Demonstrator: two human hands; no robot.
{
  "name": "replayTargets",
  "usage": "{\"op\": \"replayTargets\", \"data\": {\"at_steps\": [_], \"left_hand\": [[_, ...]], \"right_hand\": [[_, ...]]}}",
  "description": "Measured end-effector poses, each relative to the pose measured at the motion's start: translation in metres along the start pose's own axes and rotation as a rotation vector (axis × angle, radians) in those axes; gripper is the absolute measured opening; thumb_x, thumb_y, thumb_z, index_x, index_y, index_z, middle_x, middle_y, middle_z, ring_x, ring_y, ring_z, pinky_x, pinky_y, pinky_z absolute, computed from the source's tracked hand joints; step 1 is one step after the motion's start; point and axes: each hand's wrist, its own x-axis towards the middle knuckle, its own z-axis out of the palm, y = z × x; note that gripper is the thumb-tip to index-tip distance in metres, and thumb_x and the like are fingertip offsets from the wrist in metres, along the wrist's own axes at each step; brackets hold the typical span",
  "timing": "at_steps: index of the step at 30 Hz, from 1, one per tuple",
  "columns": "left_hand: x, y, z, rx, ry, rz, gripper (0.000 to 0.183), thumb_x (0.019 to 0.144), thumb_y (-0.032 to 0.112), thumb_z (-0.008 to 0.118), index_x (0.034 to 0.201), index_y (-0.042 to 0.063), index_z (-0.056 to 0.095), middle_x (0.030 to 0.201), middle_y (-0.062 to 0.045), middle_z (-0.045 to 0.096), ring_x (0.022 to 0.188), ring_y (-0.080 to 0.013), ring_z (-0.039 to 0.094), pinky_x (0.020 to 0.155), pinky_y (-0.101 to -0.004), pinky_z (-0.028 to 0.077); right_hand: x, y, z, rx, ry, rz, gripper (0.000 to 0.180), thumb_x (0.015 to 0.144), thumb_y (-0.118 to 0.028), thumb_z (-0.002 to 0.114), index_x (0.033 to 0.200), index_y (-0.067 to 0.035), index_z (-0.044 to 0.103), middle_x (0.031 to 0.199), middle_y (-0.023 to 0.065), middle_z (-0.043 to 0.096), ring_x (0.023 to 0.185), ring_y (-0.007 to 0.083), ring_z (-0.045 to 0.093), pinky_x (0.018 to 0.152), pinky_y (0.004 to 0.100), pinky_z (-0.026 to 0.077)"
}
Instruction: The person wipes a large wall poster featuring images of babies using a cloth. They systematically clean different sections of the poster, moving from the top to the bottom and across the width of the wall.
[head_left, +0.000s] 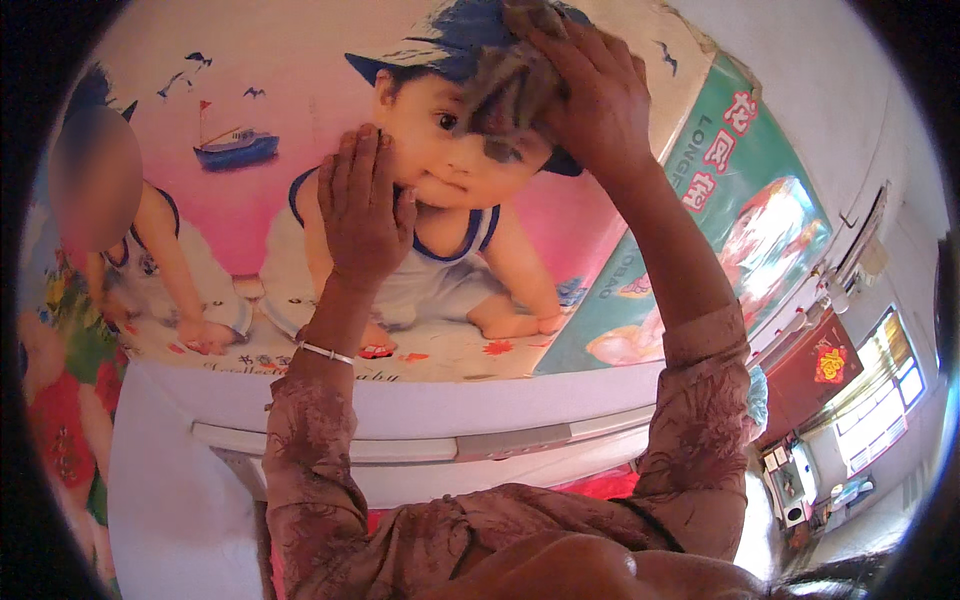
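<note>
A large glossy poster (225, 232) on the wall fills the upper middle of the view. Its print shows figures in blue caps and white tops before a pink sky with a boat. My left hand (364, 199) lies flat against it, holding nothing, beside the larger printed head. A light bangle (326, 352) circles that wrist. Higher up and to the right, my right hand (600, 97) grips a crumpled dark cloth (510, 97) over the printed cap and part of the face. The cloth is blurred, and some of my right fingers are hidden.
A green poster (637, 292) adjoins on the right, and a floral one (64, 427) hangs at the left. Below runs a pale horizontal rail (405, 448) with a grey section (514, 442). Far right are a reddish-brown panel (787, 386), a bright window (874, 431) and a cluttered stand (787, 480).
</note>
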Motion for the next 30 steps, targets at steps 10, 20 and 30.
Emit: {"op": "replayTargets", "data": {"at_steps": [10, 20, 30], "left_hand": [[0.003, 0.000, 0.005, 0.043, 0.014, 0.028, 0.053, 0.101, 0.032, 0.045, 0.143, 0.000, 0.045, 0.150, -0.017, 0.042, 0.141, -0.0344, 0.036, 0.117, -0.0505, 0.024], [0.003, -0.001, 0.006, -0.003, 0.030, 0.077, 0.055, 0.102, 0.035, 0.045, 0.143, -0.001, 0.044, 0.152, -0.018, 0.040, 0.141, -0.0356, 0.035, 0.116, -0.0513, 0.025], [0.005, 0.002, 0.008, 0.023, 0.071, 0.100, 0.054, 0.102, 0.035, 0.045, 0.143, -0.001, 0.045, 0.151, -0.019, 0.041, 0.140, -0.0369, 0.037, 0.115, -0.0518, 0.027]], "right_hand": [[-0.078, 0.027, -0.039, 0.009, -0.030, 0.074, 0.060, 0.062, -0.017, 0.078, 0.121, -0.016, 0.065, 0.121, 0.0055, 0.064, 0.104, 0.0315, 0.060, 0.085, 0.0438, 0.046], [0.050, -0.014, 0.008, 0.041, -0.217, 0.069, 0.049, 0.079, -0.013, 0.062, 0.127, -0.010, 0.060, 0.131, 0.0107, 0.059, 0.115, 0.0318, 0.056, 0.092, 0.0484, 0.044], [-0.050, 0.084, -0.049, -0.269, 0.069, 0.186, 0.050, 0.064, -0.012, 0.073, 0.114, -0.016, 0.069, 0.112, 0.0060, 0.068, 0.104, 0.0297, 0.063, 0.089, 0.0415, 0.049]]}}
